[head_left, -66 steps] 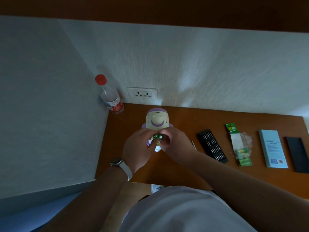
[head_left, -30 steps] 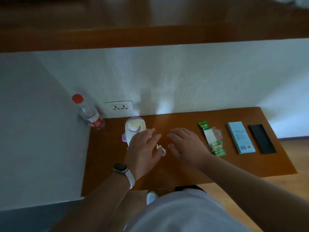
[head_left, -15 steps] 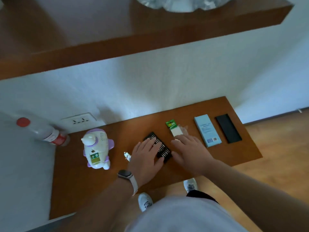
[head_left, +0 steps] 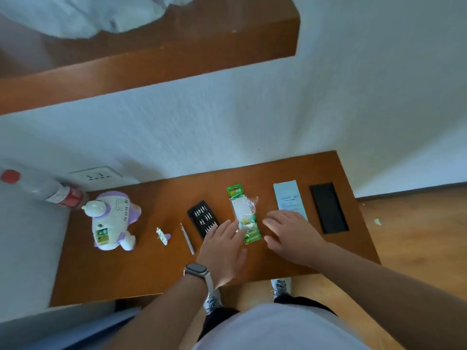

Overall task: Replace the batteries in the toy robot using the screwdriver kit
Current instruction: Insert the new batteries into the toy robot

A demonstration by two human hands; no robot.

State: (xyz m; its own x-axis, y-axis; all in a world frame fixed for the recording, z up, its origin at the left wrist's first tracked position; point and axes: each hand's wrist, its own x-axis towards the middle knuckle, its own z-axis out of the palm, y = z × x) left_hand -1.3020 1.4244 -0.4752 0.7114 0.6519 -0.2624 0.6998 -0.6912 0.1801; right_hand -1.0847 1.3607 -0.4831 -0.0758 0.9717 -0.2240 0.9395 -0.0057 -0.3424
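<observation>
Leftward, white toy robot (head_left: 113, 221) with purple trim

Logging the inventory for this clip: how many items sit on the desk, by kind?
Toy robot: 1
Screwdriver: 1
Bit tray: 1
Battery pack: 1
Loose small part: 1
Flat boxes: 2, light blue box, black box
Bottle: 1
Total: 8

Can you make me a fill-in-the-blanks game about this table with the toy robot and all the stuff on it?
1. The bottle by the wall has a ___ cap.
2. The toy robot is white and ___.
3. The watch sits on the ___ wrist.
4. The bit case is coloured ___.

Missing words: red; purple; left; black.
</observation>
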